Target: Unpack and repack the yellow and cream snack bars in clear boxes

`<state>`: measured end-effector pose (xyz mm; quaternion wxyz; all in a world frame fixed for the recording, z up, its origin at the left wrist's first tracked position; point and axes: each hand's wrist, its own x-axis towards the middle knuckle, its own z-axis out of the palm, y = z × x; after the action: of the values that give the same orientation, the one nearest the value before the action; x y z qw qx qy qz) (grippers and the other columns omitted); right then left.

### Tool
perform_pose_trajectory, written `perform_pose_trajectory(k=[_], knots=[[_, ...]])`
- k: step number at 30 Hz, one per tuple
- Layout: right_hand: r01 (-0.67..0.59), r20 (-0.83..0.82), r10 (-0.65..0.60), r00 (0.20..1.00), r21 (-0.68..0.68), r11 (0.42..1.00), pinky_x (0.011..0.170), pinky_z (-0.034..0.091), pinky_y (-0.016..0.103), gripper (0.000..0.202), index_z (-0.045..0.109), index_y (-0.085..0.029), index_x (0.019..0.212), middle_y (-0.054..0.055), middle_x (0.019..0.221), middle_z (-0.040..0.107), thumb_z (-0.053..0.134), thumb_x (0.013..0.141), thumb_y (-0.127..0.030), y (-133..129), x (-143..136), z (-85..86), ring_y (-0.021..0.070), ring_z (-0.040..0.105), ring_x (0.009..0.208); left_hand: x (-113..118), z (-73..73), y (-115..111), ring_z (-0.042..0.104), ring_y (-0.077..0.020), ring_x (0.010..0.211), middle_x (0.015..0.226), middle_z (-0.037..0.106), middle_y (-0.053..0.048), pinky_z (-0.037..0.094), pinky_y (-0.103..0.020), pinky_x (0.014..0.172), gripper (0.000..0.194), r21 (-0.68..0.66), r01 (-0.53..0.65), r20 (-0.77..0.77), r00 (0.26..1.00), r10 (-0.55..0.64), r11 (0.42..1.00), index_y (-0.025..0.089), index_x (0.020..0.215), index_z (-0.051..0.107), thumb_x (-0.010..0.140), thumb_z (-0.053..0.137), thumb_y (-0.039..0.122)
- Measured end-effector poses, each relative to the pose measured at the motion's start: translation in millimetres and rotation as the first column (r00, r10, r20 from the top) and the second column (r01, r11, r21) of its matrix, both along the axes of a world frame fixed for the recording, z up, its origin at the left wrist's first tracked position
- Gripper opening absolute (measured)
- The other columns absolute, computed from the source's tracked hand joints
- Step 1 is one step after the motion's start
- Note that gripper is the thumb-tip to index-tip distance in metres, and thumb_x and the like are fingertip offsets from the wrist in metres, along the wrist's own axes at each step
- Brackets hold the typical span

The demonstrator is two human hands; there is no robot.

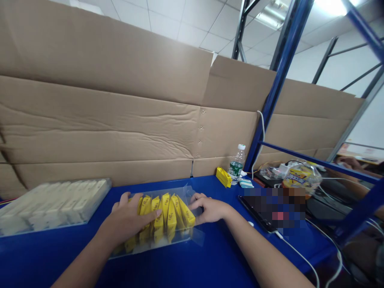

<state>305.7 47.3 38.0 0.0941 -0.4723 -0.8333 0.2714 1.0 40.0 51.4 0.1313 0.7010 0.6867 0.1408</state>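
Note:
A clear plastic box (196,237) lies on the blue tabletop, with several yellow packets (171,218) standing in a row inside it. Over the box's left part is my left hand (127,218), its fingers reaching across the packets and its thumb lying along their tops. It appears to clasp the packets at that end; its fingertips are partly hidden. At the right end, my right hand (207,208) curls its fingers around the end of the box, beside the last packet. Some of those fingers are hidden behind the plastic.
To the left stands a clear tray (99,200) of white packets. A yellow packet (223,177) and a water bottle (236,165) stand at the back. On the right are a tablet (258,214) with a white cable, a snack bag (300,180) and a blue rack post (277,80). Another person's arm shows far right.

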Motion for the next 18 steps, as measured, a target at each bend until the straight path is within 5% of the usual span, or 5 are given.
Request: perform_pose_trajectory(k=[12,18], knots=[[-0.119,-0.052,0.117,0.992,-0.039,0.992,0.113,0.03,0.042,0.067,0.066,-0.036,0.129,0.003,0.135,0.053,0.087,0.066,-0.045,1,8,8.0,0.0267,0.046,0.129,0,1.8,-1,0.044,-0.0451,0.132,0.148,0.036,-0.021,0.04,-0.051,0.106,0.1,0.003,-0.008,-0.011,1.0,0.008,1.0,0.02,0.139,0.051,0.065,0.048,0.088],[0.036,0.014,-0.037,0.999,0.049,0.998,0.111,0.025,0.058,0.071,0.059,-0.041,0.136,0.006,0.142,0.049,0.08,0.071,-0.06,-5,-12,-0.8,0.0344,0.038,0.134,1,2.7,-1,0.044,-0.0449,0.132,0.148,0.036,-0.021,0.041,-0.051,0.107,0.1,0.0,-0.01,-0.009,1.0,0.01,1.0,0.02,0.139,0.051,0.064,0.05,0.087]])
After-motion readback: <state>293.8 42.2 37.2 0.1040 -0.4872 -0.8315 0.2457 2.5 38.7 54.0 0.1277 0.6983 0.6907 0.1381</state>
